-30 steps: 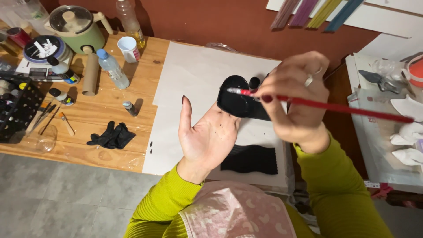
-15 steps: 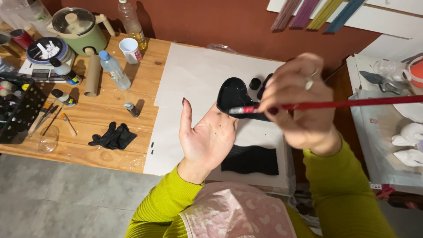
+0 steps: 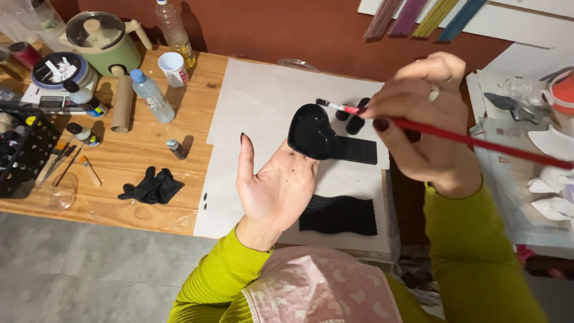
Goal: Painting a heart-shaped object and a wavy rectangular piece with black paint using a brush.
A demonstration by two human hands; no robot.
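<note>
- The left hand [image 3: 274, 185], centre of the frame, lies palm up with the fingers flat and spread, and a glossy black heart-shaped piece [image 3: 311, 131] rests on its fingertips; small dark specks dot the palm.
- The right hand [image 3: 421, 122], right of centre, pinches a red-handled paintbrush [image 3: 478, 142] between thumb and fingers; the bristle end points left and hovers just above the heart's upper edge, the handle running off toward the right edge.
- Under both hands lies a white paper sheet [image 3: 257, 101] on a wooden table [image 3: 149, 149]. On the sheet, partly hidden by the heart and hand, are a black rectangular piece [image 3: 357, 151], two small black oval pieces [image 3: 354, 122] and a black wavy piece [image 3: 338, 214] lower down.
- Left of the sheet: black gloves [image 3: 150, 186], a small vial [image 3: 175, 148], a clear water bottle [image 3: 150, 96], a cardboard tube [image 3: 123, 103], a white cup [image 3: 174, 68] and a green pot with a glass lid [image 3: 103, 37] at upper left.
- At the far left edge stands a black crate [image 3: 21, 152].
- Against half a second ago, the brush tip has risen from across the heart's middle to its top edge, the right hand has shifted up and to the right, and the left hand stays flat under the heart.
</note>
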